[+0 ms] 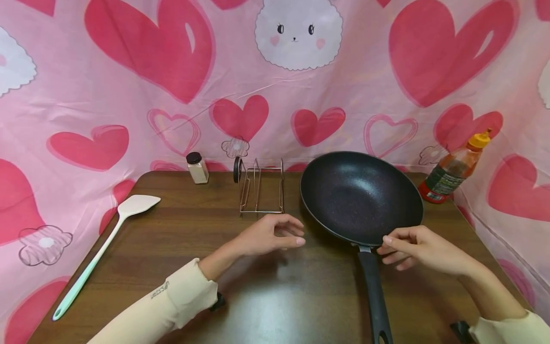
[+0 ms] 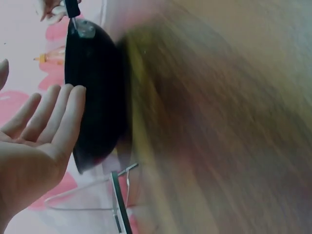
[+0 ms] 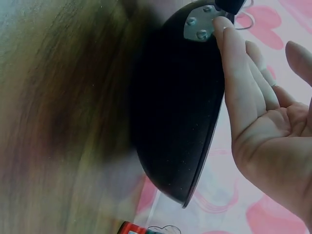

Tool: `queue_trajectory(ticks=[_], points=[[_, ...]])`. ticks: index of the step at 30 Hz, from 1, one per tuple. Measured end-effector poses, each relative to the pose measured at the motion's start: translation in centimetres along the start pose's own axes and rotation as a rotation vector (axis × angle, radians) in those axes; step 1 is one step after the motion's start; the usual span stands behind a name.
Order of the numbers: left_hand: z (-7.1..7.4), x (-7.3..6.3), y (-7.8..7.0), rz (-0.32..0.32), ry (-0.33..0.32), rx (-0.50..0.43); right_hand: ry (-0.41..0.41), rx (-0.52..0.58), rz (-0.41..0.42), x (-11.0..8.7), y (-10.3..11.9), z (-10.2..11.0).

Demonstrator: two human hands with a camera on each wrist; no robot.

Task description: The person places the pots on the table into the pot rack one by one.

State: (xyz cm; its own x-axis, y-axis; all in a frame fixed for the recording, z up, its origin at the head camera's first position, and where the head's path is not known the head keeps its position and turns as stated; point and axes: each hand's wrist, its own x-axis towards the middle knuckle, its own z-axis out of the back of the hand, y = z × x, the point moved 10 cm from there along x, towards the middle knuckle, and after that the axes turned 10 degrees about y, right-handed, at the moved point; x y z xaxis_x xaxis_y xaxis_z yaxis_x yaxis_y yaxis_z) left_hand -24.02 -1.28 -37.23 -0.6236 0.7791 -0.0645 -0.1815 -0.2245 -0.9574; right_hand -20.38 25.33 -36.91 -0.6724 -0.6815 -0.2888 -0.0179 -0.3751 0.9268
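Note:
A black frying pan [image 1: 356, 200] rests on the wooden table, its dark handle [image 1: 375, 291] pointing toward the near edge. My right hand [image 1: 423, 251] hovers at the pan's near right rim beside the handle joint, fingers loosely bent and holding nothing. Left of the pan, my left hand [image 1: 272, 234] is held over the table with thumb and fingers apart and nothing between them. In the left wrist view its fingers overlap the pan's side [image 2: 97, 97]. The right wrist view shows the riveted bracket [image 3: 200, 23] near my right fingertips.
Behind my left hand stands a wire rack [image 1: 262, 191] with a black round end. A shaker jar [image 1: 197, 168] is at the back left, a spatula [image 1: 100, 251] along the left side. A sauce bottle [image 1: 453, 169] with a yellow cap stands at the right, near the heart-patterned cloth [image 1: 240, 119].

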Motion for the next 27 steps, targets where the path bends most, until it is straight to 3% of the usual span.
queue_trajectory(ticks=[4, 14, 16, 22, 27], points=[[-1.3, 0.5, 0.2, 0.014, 0.072, -0.133, 0.032, 0.027, 0.020, -0.1, -0.2, -0.3], [-3.8, 1.3, 0.5, 0.033, 0.159, -0.199, 0.111, 0.126, 0.059, 1.0, -1.8, -2.3], [-4.2, 1.3, 0.6, 0.040, 0.171, -0.202, 0.148, 0.205, 0.076, 1.2, -1.9, -2.9], [-5.0, 1.5, 0.7, 0.047, 0.194, -0.244, 0.307, 0.589, 0.141, 1.6, -2.8, -5.1], [-5.6, 1.6, 0.9, 0.068, 0.198, -0.289, 0.360, 0.758, 0.182, 1.8, -3.2, -6.1]])
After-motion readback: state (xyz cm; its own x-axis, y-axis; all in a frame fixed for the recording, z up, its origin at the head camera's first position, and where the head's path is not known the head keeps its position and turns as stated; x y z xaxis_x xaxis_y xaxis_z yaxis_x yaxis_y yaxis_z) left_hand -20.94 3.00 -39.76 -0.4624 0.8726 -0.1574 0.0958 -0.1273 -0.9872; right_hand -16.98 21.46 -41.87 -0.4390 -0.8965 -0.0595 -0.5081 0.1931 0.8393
